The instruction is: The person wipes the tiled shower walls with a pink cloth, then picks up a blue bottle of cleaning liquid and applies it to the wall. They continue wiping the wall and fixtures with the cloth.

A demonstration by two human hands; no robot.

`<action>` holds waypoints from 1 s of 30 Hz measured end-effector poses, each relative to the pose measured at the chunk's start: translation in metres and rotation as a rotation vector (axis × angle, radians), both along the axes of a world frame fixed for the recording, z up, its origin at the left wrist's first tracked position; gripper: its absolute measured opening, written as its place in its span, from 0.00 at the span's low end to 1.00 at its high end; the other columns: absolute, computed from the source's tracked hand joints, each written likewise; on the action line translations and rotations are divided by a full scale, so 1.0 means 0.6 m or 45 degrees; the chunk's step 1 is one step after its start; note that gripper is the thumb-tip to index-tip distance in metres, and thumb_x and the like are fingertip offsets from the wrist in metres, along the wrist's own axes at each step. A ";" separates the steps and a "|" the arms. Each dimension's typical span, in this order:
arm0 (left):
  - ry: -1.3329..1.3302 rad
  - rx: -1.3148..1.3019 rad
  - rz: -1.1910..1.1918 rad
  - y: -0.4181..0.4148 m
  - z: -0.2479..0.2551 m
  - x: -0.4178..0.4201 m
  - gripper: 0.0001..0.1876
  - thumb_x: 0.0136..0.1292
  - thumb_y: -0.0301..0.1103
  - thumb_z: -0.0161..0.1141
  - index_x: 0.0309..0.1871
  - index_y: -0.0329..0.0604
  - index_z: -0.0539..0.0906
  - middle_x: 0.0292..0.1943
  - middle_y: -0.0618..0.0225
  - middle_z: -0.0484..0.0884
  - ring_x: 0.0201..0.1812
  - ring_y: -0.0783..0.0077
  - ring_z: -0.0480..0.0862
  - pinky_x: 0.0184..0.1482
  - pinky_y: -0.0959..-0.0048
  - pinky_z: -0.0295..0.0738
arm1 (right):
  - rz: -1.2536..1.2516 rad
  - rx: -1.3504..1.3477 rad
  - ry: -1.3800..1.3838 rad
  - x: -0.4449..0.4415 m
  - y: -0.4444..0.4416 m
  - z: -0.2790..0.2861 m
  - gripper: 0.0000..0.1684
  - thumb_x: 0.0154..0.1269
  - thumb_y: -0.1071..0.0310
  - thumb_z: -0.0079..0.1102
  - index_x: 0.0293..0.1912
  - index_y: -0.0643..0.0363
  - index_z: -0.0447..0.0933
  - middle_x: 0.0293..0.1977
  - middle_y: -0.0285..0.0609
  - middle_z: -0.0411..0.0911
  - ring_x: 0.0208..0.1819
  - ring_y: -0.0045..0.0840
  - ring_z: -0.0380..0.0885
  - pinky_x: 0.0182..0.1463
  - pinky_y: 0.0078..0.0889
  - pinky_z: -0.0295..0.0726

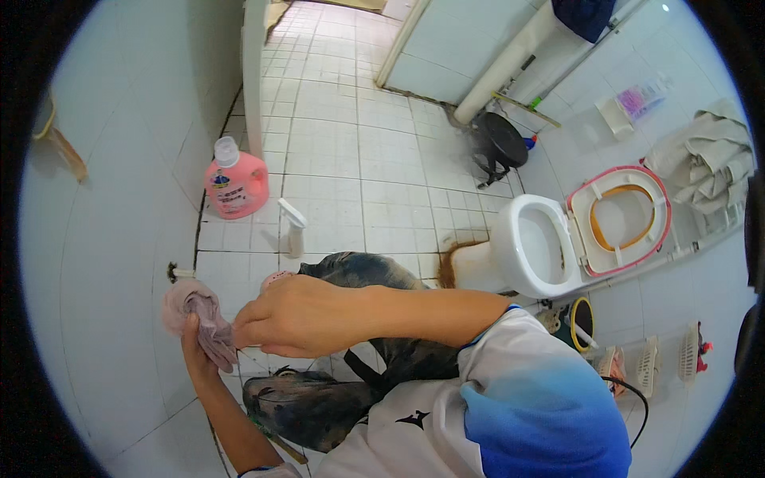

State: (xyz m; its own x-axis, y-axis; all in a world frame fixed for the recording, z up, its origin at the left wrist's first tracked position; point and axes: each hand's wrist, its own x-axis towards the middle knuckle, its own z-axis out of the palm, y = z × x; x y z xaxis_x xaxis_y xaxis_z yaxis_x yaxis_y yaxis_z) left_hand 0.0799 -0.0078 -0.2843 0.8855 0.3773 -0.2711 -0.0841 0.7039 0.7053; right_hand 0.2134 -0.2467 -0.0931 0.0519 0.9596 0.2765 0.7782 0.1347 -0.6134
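Observation:
My left hand (197, 343) grips a bunched, dusty-pink cloth (206, 322) close to the left wall. Beside it, my right hand (296, 316) has its curled fingers at the cloth's right edge; its fingertips are partly hidden. A white pipe stub (184, 273) sticks out of the wall just above the cloth. Beyond my hands, a pink plastic detergent jug (239, 185) with a white cap stands on the tiled floor. Between the jug and my knee is an upright spray bottle (294, 230) with a white trigger head. A pink item, mostly hidden, lies behind my right hand.
A white toilet (541, 248) with its seat raised stands to the right. Past it are a black stool (502, 140) and a vertical pipe (505, 66). A bin (581, 322) and wall baskets (648, 365) are at the right. A doorway opens at the top.

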 end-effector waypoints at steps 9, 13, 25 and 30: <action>0.429 0.650 -0.280 -0.080 -0.060 0.066 0.27 0.66 0.38 0.64 0.63 0.34 0.72 0.59 0.62 0.75 0.51 0.71 0.79 0.51 0.70 0.77 | 0.118 -0.049 0.037 -0.004 0.020 -0.143 0.12 0.57 0.65 0.60 0.41 0.59 0.78 0.36 0.42 0.78 0.39 0.38 0.80 0.41 0.43 0.76; 0.380 1.564 -0.172 -0.083 -0.117 0.076 0.26 0.68 0.42 0.62 0.62 0.32 0.74 0.55 0.60 0.79 0.46 0.73 0.80 0.45 0.72 0.77 | 0.286 -0.361 0.308 0.014 0.030 -0.182 0.12 0.60 0.64 0.59 0.43 0.57 0.78 0.36 0.42 0.78 0.41 0.39 0.80 0.42 0.44 0.76; 0.951 0.710 0.073 -0.142 0.183 0.107 0.20 0.67 0.36 0.63 0.59 0.35 0.78 0.44 0.63 0.84 0.41 0.73 0.82 0.44 0.70 0.78 | -0.850 -0.345 1.700 0.140 0.005 -0.267 0.28 0.69 0.47 0.57 0.60 0.55 0.74 0.54 0.45 0.78 0.53 0.30 0.79 0.53 0.30 0.77; 0.787 0.662 -0.447 -0.190 0.375 0.146 0.23 0.65 0.29 0.64 0.62 0.31 0.74 0.52 0.63 0.82 0.49 0.73 0.79 0.51 0.73 0.74 | -0.974 -0.724 2.734 0.055 -0.094 -0.138 0.44 0.71 0.36 0.47 0.74 0.53 0.54 0.72 0.43 0.56 0.70 0.38 0.62 0.72 0.41 0.61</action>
State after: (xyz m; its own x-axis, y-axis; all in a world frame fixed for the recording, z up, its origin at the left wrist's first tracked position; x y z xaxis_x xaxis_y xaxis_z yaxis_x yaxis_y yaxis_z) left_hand 0.1676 -0.1215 -0.0594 0.7251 0.3200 -0.6098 0.5796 0.1945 0.7913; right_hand 0.2466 -0.3028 -0.1760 0.0468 0.5666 -0.8227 -0.9697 -0.1718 -0.1735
